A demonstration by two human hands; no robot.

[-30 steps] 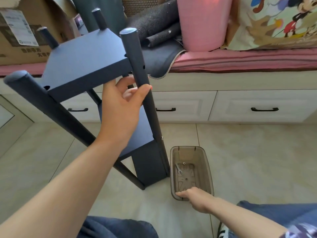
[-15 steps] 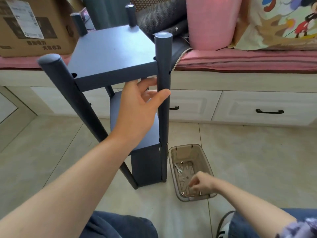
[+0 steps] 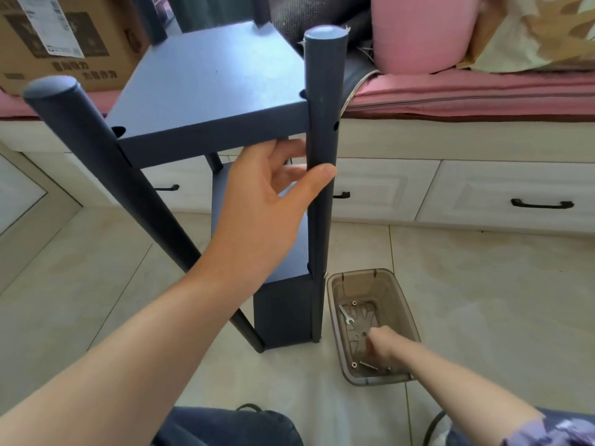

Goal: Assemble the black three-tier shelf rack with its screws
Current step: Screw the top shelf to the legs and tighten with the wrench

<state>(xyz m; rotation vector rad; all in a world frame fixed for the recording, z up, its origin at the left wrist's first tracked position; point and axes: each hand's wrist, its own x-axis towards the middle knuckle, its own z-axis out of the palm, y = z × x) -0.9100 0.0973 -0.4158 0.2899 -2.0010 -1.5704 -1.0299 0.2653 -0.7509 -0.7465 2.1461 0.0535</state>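
**Left grip on the rack post, right hand in the parts tray**

My left hand [image 3: 267, 201] holds the near right post [image 3: 322, 162] of the black shelf rack [image 3: 212, 82]; the thumb crosses the front of the post and the fingers curl behind it, just under the top shelf's edge. This grip is clamped on the post. Two small holes show in the post's side beside the top shelf.

The rack stands upright on the tiled floor [image 3: 483, 300], directly ahead of me. Its four round posts rise above the top shelf. A middle shelf [image 3: 289, 252] shows below my hand, and a dark lower panel [image 3: 281, 313] sits under that, near the floor.

My right hand [image 3: 386, 347] reaches down into the translucent brown plastic tray [image 3: 341, 317], which rests on the floor just beside the rack's foot. The fingertips are blurred, so I cannot tell whether this grip is apart or closed on something. Inside the tray lie a small wrench [image 3: 347, 317] and a screw [image 3: 368, 366].

Behind the rack runs a white cabinet with drawers and black handles [image 3: 542, 204]. On its pink cushion [image 3: 467, 94] rest a cardboard box [image 3: 64, 43] and a pink cylindrical object [image 3: 421, 30].
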